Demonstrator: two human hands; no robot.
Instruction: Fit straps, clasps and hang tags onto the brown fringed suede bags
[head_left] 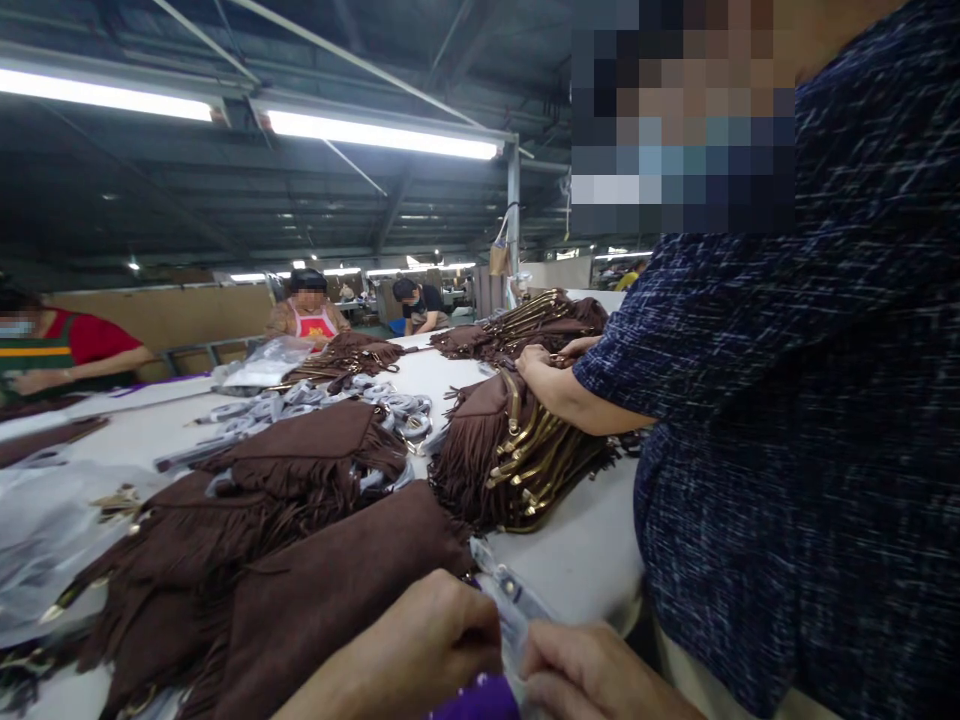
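At the bottom centre, my left hand (442, 630) is closed, with its fingers curled against a strap in clear plastic wrap (511, 590). A metal fitting shows through the plastic near its upper end. My right hand (592, 672) pinches the same wrapped piece from the other side; its lower part is hidden between the hands. Below them lies something purple (480, 700), cut off by the frame edge. Just beyond my left hand, a brown suede-like bag (337, 590) rests on the table, beside brown fringed bags (292, 450).
A co-worker in a dark blue top (795, 430) stands close on the right, hands on a stack of fringed bags with gold zips (540, 460). Grey wrapped straps (300, 405) and a plastic bag (52, 540) lie on the white table (420, 375). Other people work farther back.
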